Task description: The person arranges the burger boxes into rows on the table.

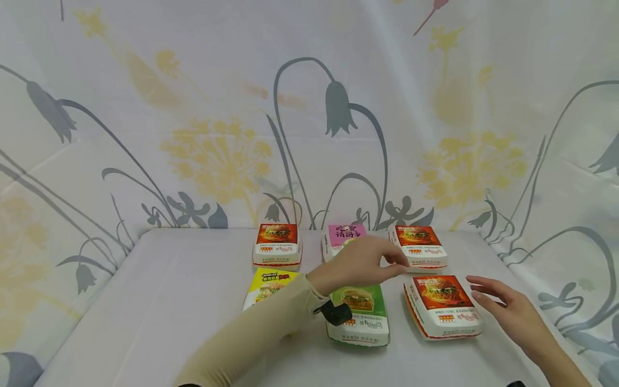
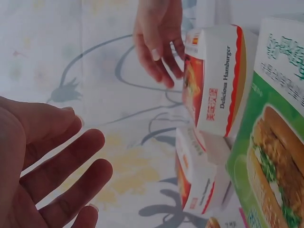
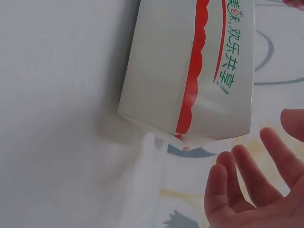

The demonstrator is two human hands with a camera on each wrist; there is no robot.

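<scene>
Several cardboard burger boxes stand in two rows on the white table. My left hand (image 1: 360, 262) reaches across above the green burger box (image 1: 360, 314) and the pink burger box (image 1: 333, 236), its fingers loosely bent and holding nothing. Its fingertips appear close to the back right red burger box (image 1: 418, 249); contact is unclear in the head view. Just right of the front right red burger box (image 1: 446, 306), my right hand (image 1: 505, 309) has its fingers spread apart. In the right wrist view, a gap shows between those fingers (image 3: 254, 178) and the box's corner (image 3: 209, 95).
Another red burger box (image 1: 277, 247) sits at the back left. In front of it is a yellow burger box (image 1: 266, 285), partly covered by my left sleeve (image 1: 261, 333). A flower-patterned curtain (image 1: 309, 134) hangs behind the table (image 1: 169, 301) and along its sides.
</scene>
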